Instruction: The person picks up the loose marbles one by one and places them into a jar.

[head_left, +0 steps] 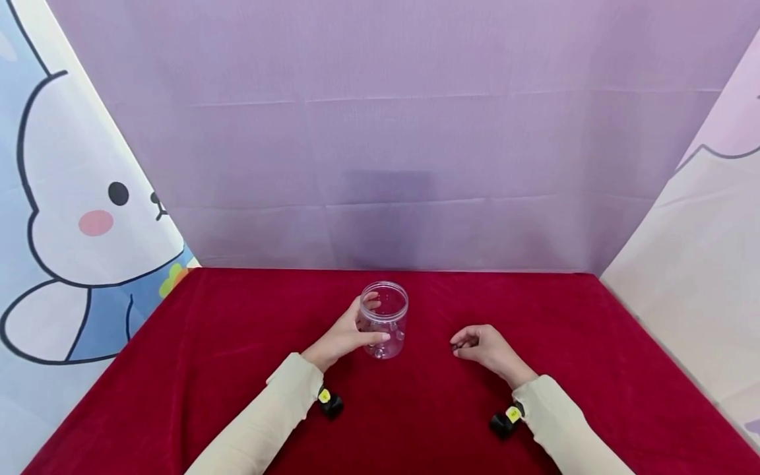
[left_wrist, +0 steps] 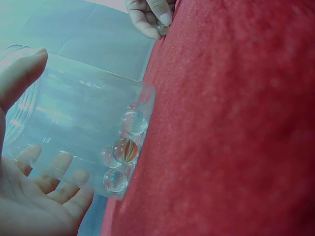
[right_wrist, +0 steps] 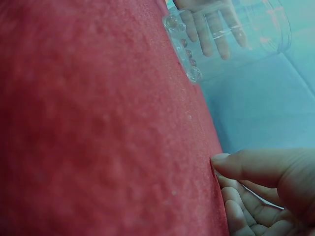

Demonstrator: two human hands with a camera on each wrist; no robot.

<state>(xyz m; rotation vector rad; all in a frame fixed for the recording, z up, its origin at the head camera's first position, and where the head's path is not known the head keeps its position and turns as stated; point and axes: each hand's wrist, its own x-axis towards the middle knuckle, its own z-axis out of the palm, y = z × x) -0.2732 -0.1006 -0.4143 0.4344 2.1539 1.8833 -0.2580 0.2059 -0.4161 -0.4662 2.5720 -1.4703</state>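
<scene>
A clear plastic jar (head_left: 398,323) without a lid stands upright on the red cloth, its mouth facing up. My left hand (head_left: 343,338) holds it from the left, thumb across the near side and fingers around the back. Several glass marbles lie at the jar's bottom; in the left wrist view one marble (left_wrist: 125,150) has an orange twist, and a clear marble (left_wrist: 134,122) rests beside it. To the right of the jar, my right hand (head_left: 488,348) pinches another marble (left_wrist: 163,30) low over the cloth. In the right wrist view the right thumb (right_wrist: 246,164) hides that marble.
Red cloth (head_left: 237,382) covers the whole table. A purple fabric backdrop (head_left: 380,132) rises at its far edge. On the left stands a panel with a cartoon animal (head_left: 71,218), and on the right a pale panel (head_left: 700,264).
</scene>
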